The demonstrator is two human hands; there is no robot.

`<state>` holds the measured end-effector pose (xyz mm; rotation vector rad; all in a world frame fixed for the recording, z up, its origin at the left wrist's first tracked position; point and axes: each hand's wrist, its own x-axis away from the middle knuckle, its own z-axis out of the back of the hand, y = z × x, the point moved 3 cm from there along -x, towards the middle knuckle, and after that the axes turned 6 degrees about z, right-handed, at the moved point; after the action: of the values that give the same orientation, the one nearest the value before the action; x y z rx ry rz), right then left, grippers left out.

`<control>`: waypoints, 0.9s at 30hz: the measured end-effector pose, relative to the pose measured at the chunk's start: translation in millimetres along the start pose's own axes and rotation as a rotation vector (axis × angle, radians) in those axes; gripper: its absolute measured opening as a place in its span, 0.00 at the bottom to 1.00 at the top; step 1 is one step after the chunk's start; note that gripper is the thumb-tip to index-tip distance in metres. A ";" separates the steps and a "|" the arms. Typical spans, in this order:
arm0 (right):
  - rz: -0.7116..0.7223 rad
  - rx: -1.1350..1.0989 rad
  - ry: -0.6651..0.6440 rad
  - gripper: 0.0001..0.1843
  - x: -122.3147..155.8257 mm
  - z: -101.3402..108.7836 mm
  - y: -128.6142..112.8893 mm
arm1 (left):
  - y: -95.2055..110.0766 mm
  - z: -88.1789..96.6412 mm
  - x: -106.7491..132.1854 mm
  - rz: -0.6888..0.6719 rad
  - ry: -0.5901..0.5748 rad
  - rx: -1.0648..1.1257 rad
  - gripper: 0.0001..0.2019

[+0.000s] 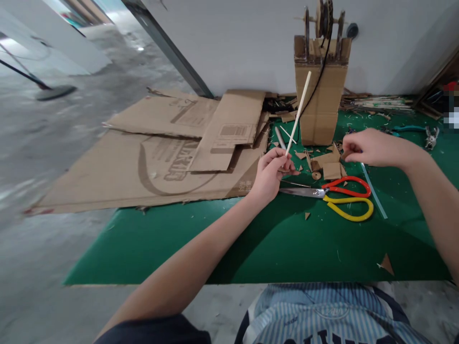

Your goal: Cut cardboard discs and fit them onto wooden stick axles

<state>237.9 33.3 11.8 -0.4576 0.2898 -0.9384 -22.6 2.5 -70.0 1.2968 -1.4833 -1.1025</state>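
Observation:
My left hand [274, 172] is closed around the lower end of a pale wooden stick [300, 107], which tilts up and to the right. Over the cardboard scraps [330, 167] is my right hand [366, 149], its fingers pinched together; a small brown bit seems to show at the fingertips, but I cannot make out what it is. Scissors [324, 192] with one red and one yellow handle lie on the green tabletop [287, 243] below both hands. A small cardboard disc [316, 176] with a centre hole rests among the scraps.
Behind my hands stands a tall cardboard box [319, 100] topped by a wheel [323, 19] on an axle, with a black cord hanging down. Large flat cardboard sheets [118, 162] overhang the table at left. Pliers [430, 137] and a bundle of sticks [380, 103] lie back right.

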 end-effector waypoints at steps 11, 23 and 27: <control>0.191 -0.566 0.801 0.11 4.7 26.9 -31.6 | -8.7 0.8 1.3 -0.098 -0.171 -0.215 0.24; 0.247 -0.354 0.791 0.08 9.3 21.4 -44.5 | -3.4 4.0 -0.1 -0.159 -0.088 -0.275 0.21; 0.237 -0.352 0.781 0.11 7.6 19.0 -41.7 | -2.2 3.8 0.1 -0.198 -0.115 -0.354 0.21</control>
<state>221.0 10.7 48.7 -0.3476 1.2067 -0.7988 -25.7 2.6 -73.1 1.1610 -1.1873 -1.5145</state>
